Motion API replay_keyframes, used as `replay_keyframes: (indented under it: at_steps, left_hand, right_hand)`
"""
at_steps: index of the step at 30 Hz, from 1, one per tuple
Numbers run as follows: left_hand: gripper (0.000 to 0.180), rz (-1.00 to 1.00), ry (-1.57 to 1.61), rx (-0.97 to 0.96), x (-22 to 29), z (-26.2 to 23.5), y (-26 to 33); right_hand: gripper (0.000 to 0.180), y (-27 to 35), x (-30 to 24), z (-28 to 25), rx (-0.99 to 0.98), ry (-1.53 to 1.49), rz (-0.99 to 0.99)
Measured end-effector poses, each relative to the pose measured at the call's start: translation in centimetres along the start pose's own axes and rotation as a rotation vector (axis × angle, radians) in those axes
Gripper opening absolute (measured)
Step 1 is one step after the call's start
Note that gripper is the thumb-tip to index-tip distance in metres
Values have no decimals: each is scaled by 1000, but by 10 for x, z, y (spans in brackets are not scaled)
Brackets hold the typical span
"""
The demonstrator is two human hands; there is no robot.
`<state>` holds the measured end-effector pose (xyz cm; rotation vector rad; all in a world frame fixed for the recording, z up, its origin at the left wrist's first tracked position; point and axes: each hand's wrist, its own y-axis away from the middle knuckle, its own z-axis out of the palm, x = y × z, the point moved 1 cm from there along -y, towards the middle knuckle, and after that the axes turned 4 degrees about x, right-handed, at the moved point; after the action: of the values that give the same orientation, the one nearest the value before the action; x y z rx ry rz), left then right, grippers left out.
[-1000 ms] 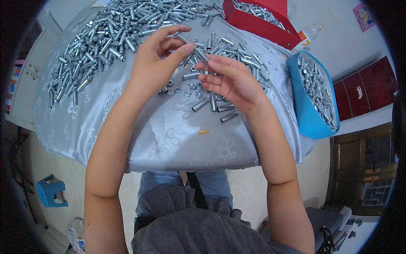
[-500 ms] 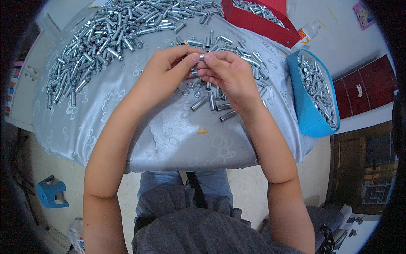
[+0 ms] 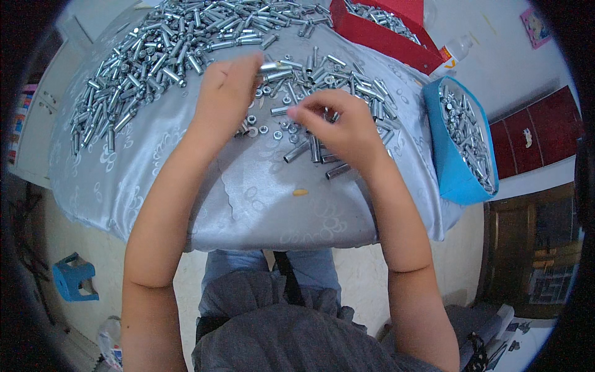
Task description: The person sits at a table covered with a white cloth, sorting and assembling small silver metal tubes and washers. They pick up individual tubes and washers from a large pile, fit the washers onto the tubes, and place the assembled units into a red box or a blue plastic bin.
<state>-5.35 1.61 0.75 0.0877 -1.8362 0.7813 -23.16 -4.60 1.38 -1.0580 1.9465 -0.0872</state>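
My left hand [image 3: 228, 90] is over the left edge of the small-parts pile, smeared by motion. A blurred silver cylinder [image 3: 271, 66] shows right by its fingertips; whether it is held I cannot tell. My right hand [image 3: 341, 121] reaches over loose metal sleeves and nuts, thumb and curled fingers apart with nothing visible held. Its thumb tip is beside the end of a short metal sleeve [image 3: 279, 111]. Several small nuts [image 3: 277, 134] are scattered between the hands. Longer metal sleeves [image 3: 296, 152] lie under and in front of the right hand.
A large heap of assembled expansion bolts [image 3: 164, 53] covers the table's far left. A red box [image 3: 384, 40] and a blue bin [image 3: 441, 146], both holding metal parts, stand at the right. A plastic bottle [image 3: 457, 48] is beside the red box. A yellow piece [image 3: 300, 192] lies near the front.
My hands were together around a small metal piece; now they are apart. The left has moved left and slightly up, the right a little down to the loose parts.
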Motion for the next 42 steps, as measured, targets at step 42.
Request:
replay_keyframes:
  at_steps: [42]
  left_hand:
    - [38, -595, 516, -336, 23, 18, 8]
  right_hand:
    - [14, -3, -6, 0, 318, -274, -148]
